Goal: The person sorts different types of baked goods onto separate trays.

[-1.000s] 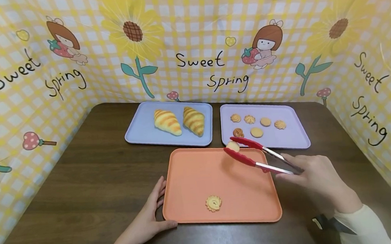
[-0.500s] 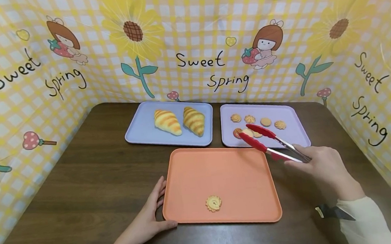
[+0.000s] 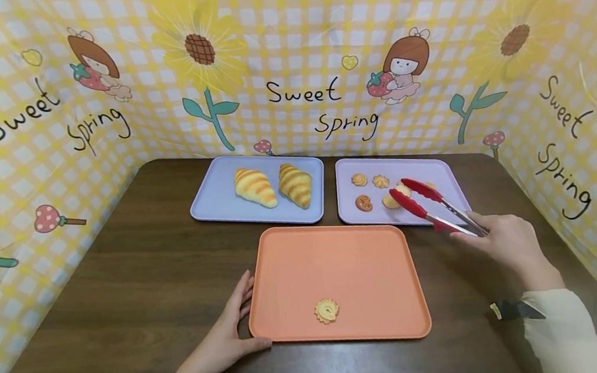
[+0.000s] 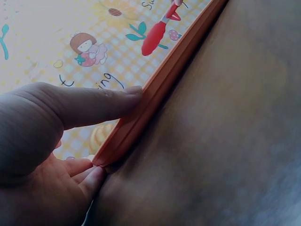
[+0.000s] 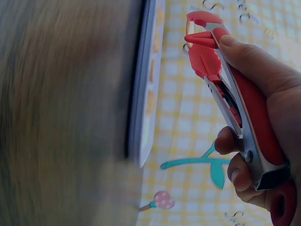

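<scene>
Since a second ago the right hand (image 3: 514, 244) has carried the tongs (image 3: 433, 207) away from the orange tray (image 3: 337, 260) and over the purple tray (image 3: 438, 168), with the cookie (image 3: 401, 191) clamped between the red tips. Its fingers curl round the tong handles and squeeze them nearly closed. The cookie is largely hidden by the tips in the head view, and the right wrist view shows only a pale sliver of it; whether it touches the tray cannot be told.

The left hand (image 3: 226, 335) has not moved: its fingers lie straight against the orange tray's near left corner, thumb along the front edge. In the left wrist view the tray shows edge-on only.

The purple tray also holds four more small cookies, one partly behind the tongs. One round cookie (image 3: 326, 311) lies on the orange tray near its front edge. The blue tray (image 3: 209, 200), just left of the purple one, holds two croissants (image 3: 274, 185) side by side. All three trays sit on a dark table (image 3: 126, 284).
</scene>
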